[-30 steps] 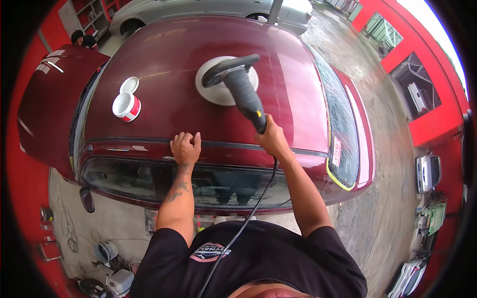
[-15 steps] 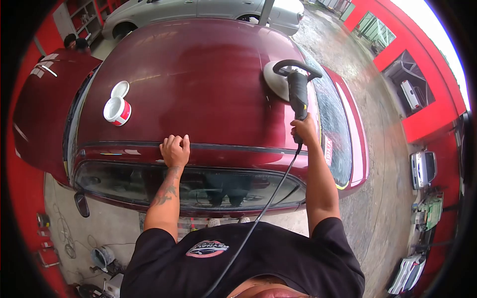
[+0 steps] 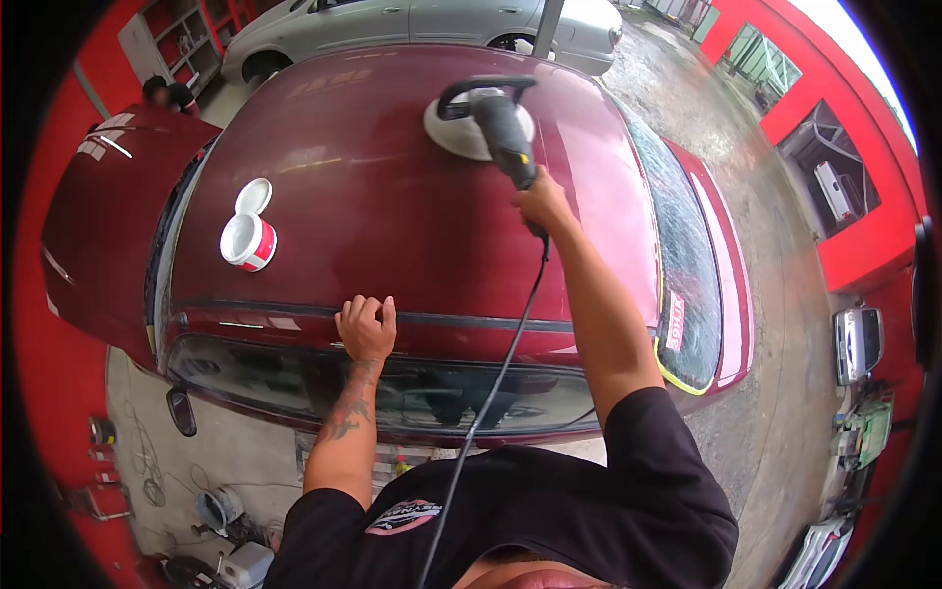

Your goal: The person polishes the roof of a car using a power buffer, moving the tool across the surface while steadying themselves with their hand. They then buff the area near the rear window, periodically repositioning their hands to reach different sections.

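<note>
My right hand [image 3: 543, 203] is wrapped round the rear handle of a black corded polisher [image 3: 505, 137]. The tool's white round pad [image 3: 461, 135] lies against the dark red car roof [image 3: 373, 196], towards its far side. A power cord [image 3: 498, 378] runs from the handle down across my shirt. At the roof's near edge, my left hand [image 3: 365, 324] rests with its fingers curled in and nothing visible in them. To its left on the roof stands an open white tub with a red label [image 3: 249, 242], its white lid [image 3: 254, 195] lying beside it.
A silver car [image 3: 392, 25] stands beyond the roof. Another person [image 3: 169, 94] is near the hood at far left. Masking tape [image 3: 685, 381] edges the dusty rear window [image 3: 677, 265]. A bucket [image 3: 218, 507] and cables [image 3: 147, 471] lie on the floor at lower left.
My right hand has moved the polisher left and away from me across the roof, from near the rear window towards the far middle. My left hand stays on the roof edge. The view has shifted slightly.
</note>
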A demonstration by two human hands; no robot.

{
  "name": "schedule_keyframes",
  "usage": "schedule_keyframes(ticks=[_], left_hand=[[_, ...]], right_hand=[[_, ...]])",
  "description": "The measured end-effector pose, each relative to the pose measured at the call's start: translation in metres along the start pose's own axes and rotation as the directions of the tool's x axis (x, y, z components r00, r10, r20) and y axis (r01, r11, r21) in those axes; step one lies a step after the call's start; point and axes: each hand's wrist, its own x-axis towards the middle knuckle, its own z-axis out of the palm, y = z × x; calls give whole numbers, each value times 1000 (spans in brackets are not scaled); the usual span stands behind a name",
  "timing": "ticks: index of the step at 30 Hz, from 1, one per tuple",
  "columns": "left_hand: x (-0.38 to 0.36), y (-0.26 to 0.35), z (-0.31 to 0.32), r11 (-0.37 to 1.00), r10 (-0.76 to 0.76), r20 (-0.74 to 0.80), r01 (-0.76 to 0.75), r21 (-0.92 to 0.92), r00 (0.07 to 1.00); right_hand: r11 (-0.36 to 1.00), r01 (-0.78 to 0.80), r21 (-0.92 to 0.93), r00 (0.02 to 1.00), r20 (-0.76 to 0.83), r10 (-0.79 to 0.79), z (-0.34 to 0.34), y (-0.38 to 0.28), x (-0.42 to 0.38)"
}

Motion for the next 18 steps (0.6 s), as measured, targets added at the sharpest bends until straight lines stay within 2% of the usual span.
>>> schedule_keyframes(ticks=[5, 7, 10, 16, 18], left_hand=[[-1, -2, 1, 1000, 9, -7, -9, 6, 1000], [-1, -4, 2, 1000, 10, 7, -10, 2, 1000], [-2, -5, 4, 1000, 24, -11, -24, 8, 1000], [-2, -5, 4, 1000, 23, -2, -23, 7, 1000], [-2, -5, 4, 1000, 29, -5, -29, 7, 1000]], right_hand=[[982, 164, -93, 985, 77, -157, 48, -39, 16], [977, 186, -105, 978, 118, -173, 57, -48, 18], [976, 181, -122, 973, 168, -159, 54, -55, 15], [993, 39, -113, 998, 48, -33, 16, -27, 15], [999, -22, -35, 999, 23, 23, -6, -4, 16]])
